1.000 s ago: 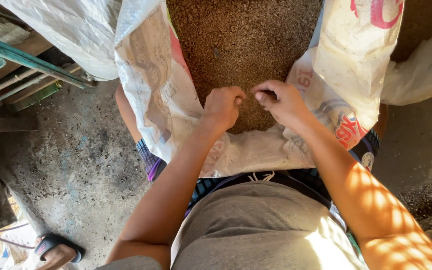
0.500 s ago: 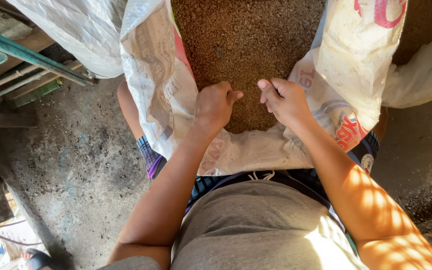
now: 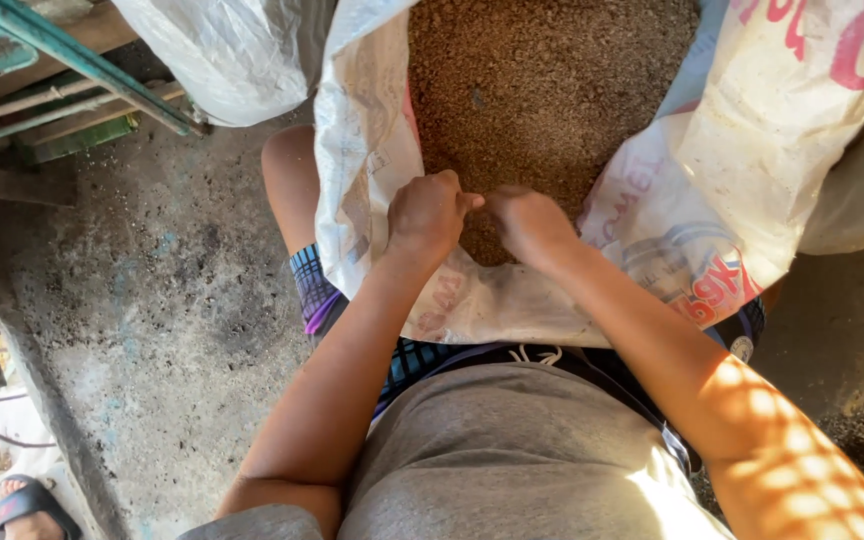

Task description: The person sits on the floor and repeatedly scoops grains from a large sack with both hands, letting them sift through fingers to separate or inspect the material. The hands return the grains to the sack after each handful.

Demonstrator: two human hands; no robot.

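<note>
Sack [image 3: 722,190] rim under both hands [image 3: 477,215]

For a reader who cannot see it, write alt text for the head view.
Two bare hands, left hand and right hand, meet at the near rim of an open white woven sack filled with brown grain, seen from above on a concrete floor.

We take this for a rough storage or work shed, perhaps on a farm. The stained concrete floor [image 3: 152,300] is strewn with spilled grit, big woven sacks [image 3: 742,170] of brown granular feed [image 3: 542,90] stand open, and weathered green-painted timber framing [image 3: 72,60] runs along one side in low sunlight.
</note>
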